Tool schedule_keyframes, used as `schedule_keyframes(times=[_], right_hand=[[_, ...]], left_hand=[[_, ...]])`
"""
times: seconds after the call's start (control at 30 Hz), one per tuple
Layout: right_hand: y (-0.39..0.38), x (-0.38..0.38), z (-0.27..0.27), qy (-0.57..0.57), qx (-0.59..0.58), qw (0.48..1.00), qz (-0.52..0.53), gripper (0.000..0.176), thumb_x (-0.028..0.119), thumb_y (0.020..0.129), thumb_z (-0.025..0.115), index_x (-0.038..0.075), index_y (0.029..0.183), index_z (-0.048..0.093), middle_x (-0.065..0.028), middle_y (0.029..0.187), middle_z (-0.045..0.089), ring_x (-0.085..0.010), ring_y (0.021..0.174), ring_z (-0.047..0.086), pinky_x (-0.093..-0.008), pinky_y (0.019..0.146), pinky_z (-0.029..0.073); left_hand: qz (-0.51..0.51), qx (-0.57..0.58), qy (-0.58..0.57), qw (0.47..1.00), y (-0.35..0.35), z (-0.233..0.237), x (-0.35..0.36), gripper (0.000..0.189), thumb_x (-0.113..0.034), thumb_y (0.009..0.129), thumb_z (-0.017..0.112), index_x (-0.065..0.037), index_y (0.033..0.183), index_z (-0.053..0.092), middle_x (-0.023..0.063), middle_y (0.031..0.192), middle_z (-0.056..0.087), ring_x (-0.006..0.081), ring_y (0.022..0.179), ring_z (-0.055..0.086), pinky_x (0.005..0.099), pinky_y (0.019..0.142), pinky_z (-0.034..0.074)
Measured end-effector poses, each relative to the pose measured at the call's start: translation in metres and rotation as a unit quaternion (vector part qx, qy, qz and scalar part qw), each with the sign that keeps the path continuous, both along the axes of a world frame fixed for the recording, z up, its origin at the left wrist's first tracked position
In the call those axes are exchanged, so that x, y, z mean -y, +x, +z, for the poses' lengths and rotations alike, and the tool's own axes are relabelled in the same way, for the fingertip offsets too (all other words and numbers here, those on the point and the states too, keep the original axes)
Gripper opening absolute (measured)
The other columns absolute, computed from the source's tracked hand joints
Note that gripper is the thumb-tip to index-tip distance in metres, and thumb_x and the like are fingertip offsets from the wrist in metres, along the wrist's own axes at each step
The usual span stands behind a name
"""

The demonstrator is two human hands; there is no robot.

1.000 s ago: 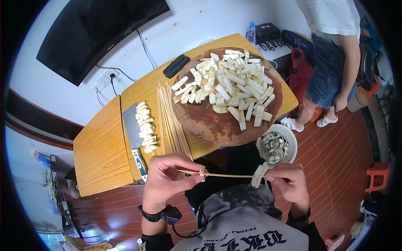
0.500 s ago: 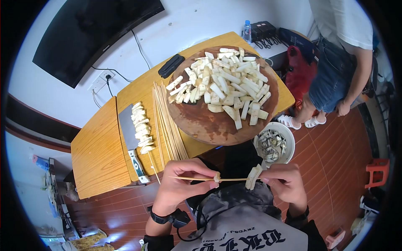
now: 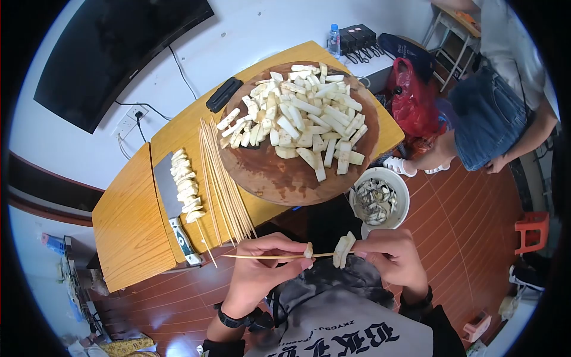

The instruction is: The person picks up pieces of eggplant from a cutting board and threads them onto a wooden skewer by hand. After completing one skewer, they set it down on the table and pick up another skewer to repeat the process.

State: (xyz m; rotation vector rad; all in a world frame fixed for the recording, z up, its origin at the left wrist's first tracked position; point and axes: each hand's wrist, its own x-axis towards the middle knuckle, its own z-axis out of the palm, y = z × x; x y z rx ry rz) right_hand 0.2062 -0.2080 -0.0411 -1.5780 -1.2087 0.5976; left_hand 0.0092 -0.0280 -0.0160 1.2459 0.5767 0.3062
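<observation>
Holding the bamboo skewer (image 3: pixel 267 256) out in front of the chest, just off the near edge of the tabletop (image 3: pixel 134 220), well clear of the chopping board (image 3: pixel 279 178). Pinching the stick in the closed fingers of the left hand (image 3: pixel 259 276), right beside a small piece (image 3: pixel 308 250); clamping the stacked eggplant slices (image 3: pixel 343 250) at the other end in the closed fingers of the right hand (image 3: pixel 392 259). Probably risking a jabbed fingertip by pushing off-line, splitting a soft slice, or snapping that thin stick by bending it. Lying roughly level, running side to side across the body, bare end poking out leftward.
</observation>
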Motion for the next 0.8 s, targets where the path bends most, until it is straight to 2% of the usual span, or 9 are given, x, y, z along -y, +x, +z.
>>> schedule_keyframes(times=[0.1,0.4,0.5,0.8], right_hand=[[0.000,0.000,0.001,-0.004,0.010,1.000,-0.002,0.027,-0.012,0.074,0.068,0.003,0.095,0.076,-0.0097,0.069,0.063,-0.0245,0.057,0.059,-0.0340,0.052,0.042],[-0.003,0.000,0.001,-0.009,0.014,1.000,-0.006,0.027,-0.012,0.073,0.064,0.004,0.093,0.075,-0.0095,0.069,0.062,-0.0270,0.058,0.061,-0.0358,0.052,0.044],[-0.002,0.002,0.001,-0.009,0.019,1.000,-0.014,0.030,-0.012,0.073,0.063,0.004,0.095,0.075,-0.0094,0.069,0.062,-0.0274,0.058,0.061,-0.0360,0.053,0.045],[-0.003,0.003,0.004,-0.017,0.017,1.000,-0.018,0.029,-0.011,0.073,0.061,0.004,0.094,0.074,-0.0098,0.069,0.061,-0.0284,0.059,0.062,-0.0365,0.053,0.045]], left_hand=[[0.000,0.019,-0.004,1.000,0.000,-0.005,0.002,0.026,0.016,0.082,0.070,0.008,0.107,0.072,0.0121,0.101,0.070,0.0176,0.092,0.072,0.0253,0.083,0.058],[-0.033,-0.023,0.017,0.999,0.009,-0.010,0.011,0.025,0.014,0.085,0.070,0.008,0.108,0.071,0.0111,0.100,0.069,0.0155,0.096,0.071,0.0238,0.087,0.057],[-0.020,-0.015,-0.014,1.000,0.014,-0.009,0.013,0.025,0.014,0.085,0.070,0.008,0.109,0.071,0.0108,0.102,0.069,0.0148,0.097,0.070,0.0232,0.087,0.057],[-0.028,0.002,-0.006,1.000,0.023,-0.012,0.022,0.025,0.012,0.087,0.070,0.007,0.111,0.071,0.0125,0.108,0.067,0.0157,0.098,0.069,0.0241,0.089,0.057]])
